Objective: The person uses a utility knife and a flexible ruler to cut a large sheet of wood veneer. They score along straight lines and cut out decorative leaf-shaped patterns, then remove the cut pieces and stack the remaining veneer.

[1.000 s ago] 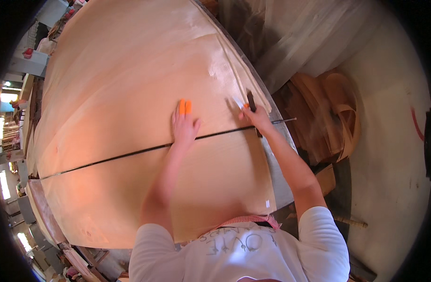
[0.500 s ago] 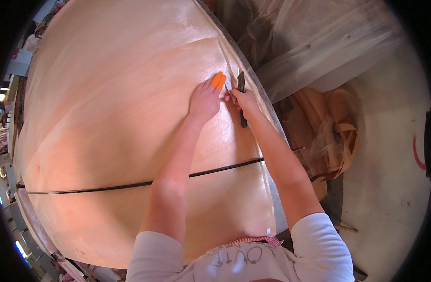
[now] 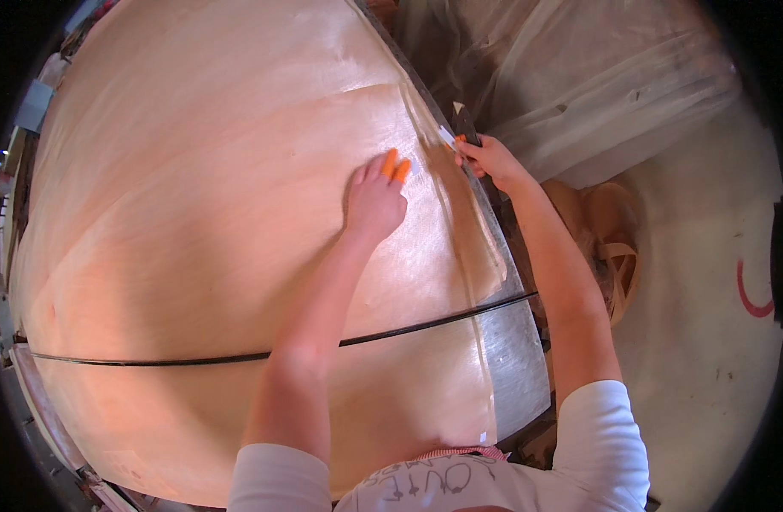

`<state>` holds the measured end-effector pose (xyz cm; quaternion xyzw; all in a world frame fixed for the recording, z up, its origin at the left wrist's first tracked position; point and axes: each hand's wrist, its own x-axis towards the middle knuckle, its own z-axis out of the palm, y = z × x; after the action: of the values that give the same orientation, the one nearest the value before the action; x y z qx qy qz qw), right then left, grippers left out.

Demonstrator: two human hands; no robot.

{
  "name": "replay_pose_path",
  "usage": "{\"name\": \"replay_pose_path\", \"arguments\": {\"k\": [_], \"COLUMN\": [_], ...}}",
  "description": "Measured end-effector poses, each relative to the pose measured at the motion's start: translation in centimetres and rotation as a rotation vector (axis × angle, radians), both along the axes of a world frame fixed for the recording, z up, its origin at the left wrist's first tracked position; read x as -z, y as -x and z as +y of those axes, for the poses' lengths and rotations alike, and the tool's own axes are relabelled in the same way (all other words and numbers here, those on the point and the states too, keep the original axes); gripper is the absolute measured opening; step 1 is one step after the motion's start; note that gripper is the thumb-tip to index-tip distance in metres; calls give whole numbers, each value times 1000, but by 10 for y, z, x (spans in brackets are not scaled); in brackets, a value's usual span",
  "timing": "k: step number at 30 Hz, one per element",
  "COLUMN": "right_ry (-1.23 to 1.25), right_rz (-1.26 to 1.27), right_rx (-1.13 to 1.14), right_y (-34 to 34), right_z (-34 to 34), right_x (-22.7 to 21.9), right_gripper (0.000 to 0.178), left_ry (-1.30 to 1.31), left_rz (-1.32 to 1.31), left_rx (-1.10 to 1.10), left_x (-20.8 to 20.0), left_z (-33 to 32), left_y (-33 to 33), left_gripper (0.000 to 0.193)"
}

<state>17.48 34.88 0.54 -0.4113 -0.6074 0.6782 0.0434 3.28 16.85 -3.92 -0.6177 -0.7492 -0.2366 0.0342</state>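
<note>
1. One broad tan sheet (image 3: 263, 196) lies over the table (image 3: 518, 367); thin black strip (image 3: 195, 360) crosses it left to right.
2. Left hand (image 3: 379, 198) rests on the sheet, fingers bent, grasping nothing visible.
3. Right hand (image 3: 487, 160) grips black tool (image 3: 466, 128), now shifted rightward from beside left hand to table's right edge; likely clear of the sheet.
4. Tool's long axis runs up the view, leaning left; pale tip (image 3: 458, 107) at far end.
5. White piece (image 3: 446, 135) just left of tool.

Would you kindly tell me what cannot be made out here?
Dark tool, head view: part hidden inside the right hand.
Black strip, head view: one stretch hidden by the left forearm.
Pale sheet, head view: far end cut off by the top edge.
Pale patch by the left hand, head view: too small to identify.
</note>
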Motion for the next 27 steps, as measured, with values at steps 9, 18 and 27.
{"name": "replay_pose_path", "arguments": {"k": [9, 18, 27], "right_ry": [-138, -245, -177], "right_rz": [84, -223, -100], "right_rx": [166, 135, 195], "right_y": [118, 172, 162], "right_z": [7, 31, 47], "right_x": [41, 64, 80], "right_gripper": [21, 20, 23], "left_ry": [26, -47, -71], "left_rz": [34, -106, -126], "left_rx": [-152, -147, -176], "left_x": [6, 10, 10], "left_z": [-5, -3, 5], "left_y": [2, 6, 14], "left_gripper": [47, 48, 54]}}
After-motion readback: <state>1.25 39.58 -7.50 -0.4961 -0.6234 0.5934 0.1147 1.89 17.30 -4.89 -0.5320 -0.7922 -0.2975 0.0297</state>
